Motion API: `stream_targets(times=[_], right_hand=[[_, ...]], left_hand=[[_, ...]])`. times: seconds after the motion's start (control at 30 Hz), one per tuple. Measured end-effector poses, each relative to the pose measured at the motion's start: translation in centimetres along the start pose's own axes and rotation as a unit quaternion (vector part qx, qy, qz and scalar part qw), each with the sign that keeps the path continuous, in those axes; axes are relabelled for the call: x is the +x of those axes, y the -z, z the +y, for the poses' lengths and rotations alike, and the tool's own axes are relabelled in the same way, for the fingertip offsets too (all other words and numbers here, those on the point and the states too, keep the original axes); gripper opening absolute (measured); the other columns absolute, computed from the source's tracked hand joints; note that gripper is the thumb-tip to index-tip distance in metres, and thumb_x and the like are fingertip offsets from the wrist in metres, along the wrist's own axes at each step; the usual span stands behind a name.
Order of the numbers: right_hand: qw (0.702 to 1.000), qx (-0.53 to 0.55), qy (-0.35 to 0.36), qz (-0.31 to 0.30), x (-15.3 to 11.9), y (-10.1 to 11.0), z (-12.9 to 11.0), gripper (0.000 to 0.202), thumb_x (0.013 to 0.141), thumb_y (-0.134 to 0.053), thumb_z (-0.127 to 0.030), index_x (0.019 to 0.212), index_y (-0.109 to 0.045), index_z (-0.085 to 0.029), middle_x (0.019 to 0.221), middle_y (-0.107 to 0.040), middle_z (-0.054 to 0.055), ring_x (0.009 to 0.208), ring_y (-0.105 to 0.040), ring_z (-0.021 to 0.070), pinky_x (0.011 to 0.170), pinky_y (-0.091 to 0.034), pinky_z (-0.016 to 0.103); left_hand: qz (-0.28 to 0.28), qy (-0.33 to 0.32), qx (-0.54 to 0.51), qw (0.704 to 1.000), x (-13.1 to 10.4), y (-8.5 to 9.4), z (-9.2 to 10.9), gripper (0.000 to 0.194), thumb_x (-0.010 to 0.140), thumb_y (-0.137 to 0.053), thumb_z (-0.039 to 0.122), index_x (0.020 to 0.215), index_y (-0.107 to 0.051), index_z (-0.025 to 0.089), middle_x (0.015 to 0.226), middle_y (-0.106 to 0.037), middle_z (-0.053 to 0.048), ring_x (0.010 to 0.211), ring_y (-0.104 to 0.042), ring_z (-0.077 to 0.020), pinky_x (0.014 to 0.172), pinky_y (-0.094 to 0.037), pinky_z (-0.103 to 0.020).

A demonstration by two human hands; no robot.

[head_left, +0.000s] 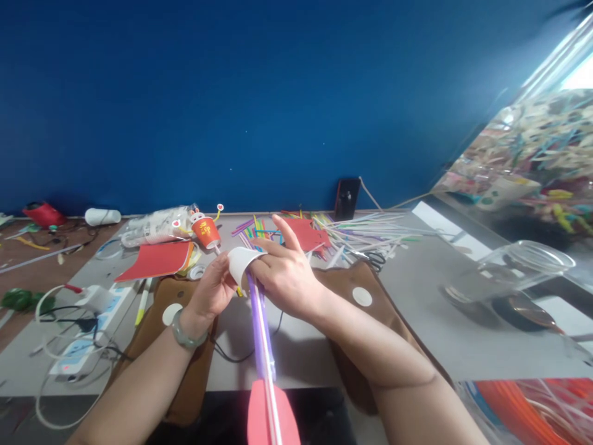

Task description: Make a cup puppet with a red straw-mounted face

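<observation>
White and curved, a smooth piece [241, 264] like the wall of a paper cup is held above a grey table [306, 346], in the middle of the view. The left hand [212, 289], with a pale bangle [189, 334] at its wrist, has thumb and fingers clamped on the white piece's left side. The right hand [288, 272] touches the opposite side with bent fingers, its index finger stretched out; whether it grips anything cannot be told. A long purple strip [259, 321] runs from beside the right fingers toward the person, ending over a rounded pink shape [272, 414].

Just beyond the left hand is a tilted red cup [206, 232] with yellow arms. Behind and left of it lie red-orange sheets [155, 259] and a clear-wrapped package [155, 227]. Past the right hand, coloured sticks [389, 227] spread beside red paper [303, 233] and scissors [374, 261]. Farther out are a white power strip [90, 337] at left, a transparent container [514, 267] at right, and a deep blue wall [278, 105] behind.
</observation>
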State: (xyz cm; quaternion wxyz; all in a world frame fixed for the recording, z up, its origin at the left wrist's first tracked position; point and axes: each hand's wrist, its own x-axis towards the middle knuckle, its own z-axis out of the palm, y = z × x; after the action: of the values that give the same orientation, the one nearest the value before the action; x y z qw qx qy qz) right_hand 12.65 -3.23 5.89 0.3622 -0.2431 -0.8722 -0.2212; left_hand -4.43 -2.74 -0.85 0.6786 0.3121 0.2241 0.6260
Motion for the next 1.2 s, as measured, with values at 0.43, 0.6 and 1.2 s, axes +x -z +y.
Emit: stream_targets(times=[0.43,0.6,1.2], right_hand=[[1.0,0.023,-0.015,-0.008,0.2,0.4,-0.7,0.031,0.092,-0.047,-0.008,0.07,-0.063,-0.021,0.063,-0.064,-0.003,0.088,-0.065,0.0168,0.127,-0.011,0.05],[0.999,-0.004,-0.014,-0.029,0.1,0.2,-0.8,0.03,0.09,-0.048,-0.005,0.067,-0.061,-0.02,0.062,-0.064,-0.001,0.085,-0.066,0.0173,0.126,-0.012,0.051],[0.999,-0.009,-0.032,-0.02,-0.3,-0.4,-1.1,0.027,0.091,-0.047,-0.007,0.073,-0.063,-0.019,0.069,-0.068,0.0,0.089,-0.067,0.0184,0.126,-0.013,0.052]], left_hand=[[0.013,0.002,0.011,1.0,0.2,0.7,-0.1,0.022,0.08,-0.078,0.035,0.09,-0.072,0.016,0.081,-0.069,0.0,0.071,-0.061,-0.0122,0.065,-0.054,-0.021],[0.016,-0.005,0.017,1.0,0.3,0.9,-0.2,0.02,0.083,-0.075,0.035,0.09,-0.072,0.016,0.082,-0.07,0.0,0.073,-0.063,-0.0133,0.065,-0.054,-0.022],[0.009,-0.009,0.004,1.0,0.4,0.9,-0.2,0.022,0.081,-0.077,0.034,0.089,-0.07,0.015,0.082,-0.068,0.001,0.074,-0.061,-0.0102,0.07,-0.053,-0.019]])
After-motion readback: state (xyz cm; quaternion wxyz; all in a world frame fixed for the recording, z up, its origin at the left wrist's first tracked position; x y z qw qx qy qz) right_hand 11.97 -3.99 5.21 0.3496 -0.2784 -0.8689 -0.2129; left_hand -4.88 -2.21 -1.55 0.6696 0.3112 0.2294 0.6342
